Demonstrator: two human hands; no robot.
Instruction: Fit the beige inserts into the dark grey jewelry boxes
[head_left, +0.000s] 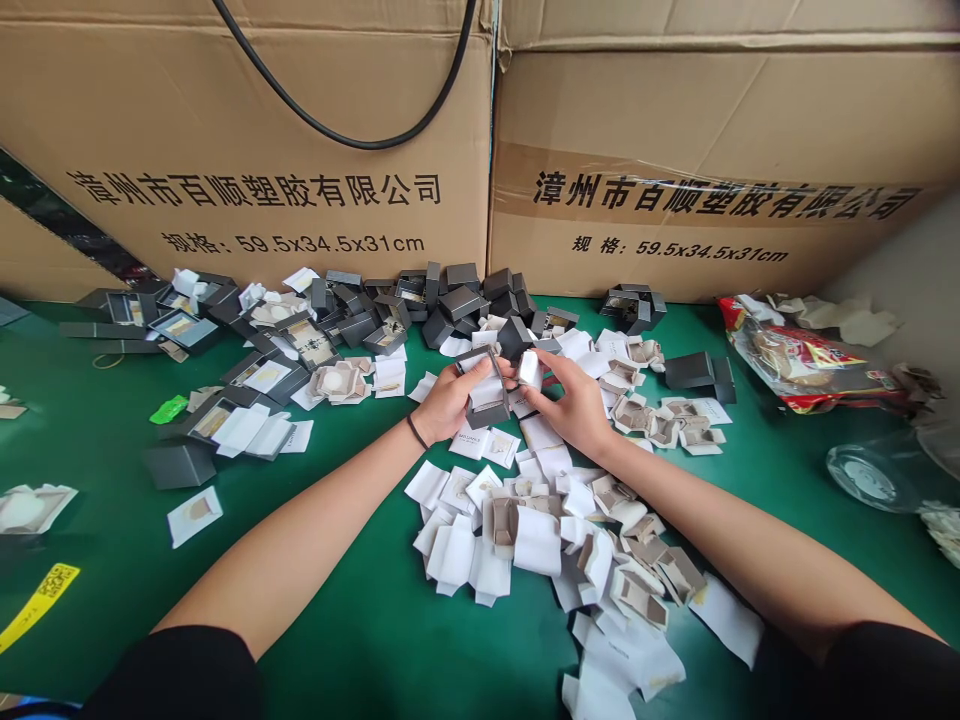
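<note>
In the middle of the head view, my left hand [448, 402] is closed around a small dark grey box [489, 412] that has white paper inside. Close beside it, my right hand [574, 405] pinches a small folded white paper piece [529, 370] between thumb and fingers. Below both hands spreads a heap of folded white card inserts [536, 540] and printed papers, some showing grey undersides. Behind them lies a pile of dark grey small boxes [457, 303], several of them opened. What the box holds beneath its paper is hidden.
Two large cardboard cartons [262, 120] stand along the back of the green table [337, 620], with a black cable [360, 138] hanging in front. To the right are a red food packet [810, 355] and a clear plastic container [870, 475]. A yellow strip [37, 605] lies at left.
</note>
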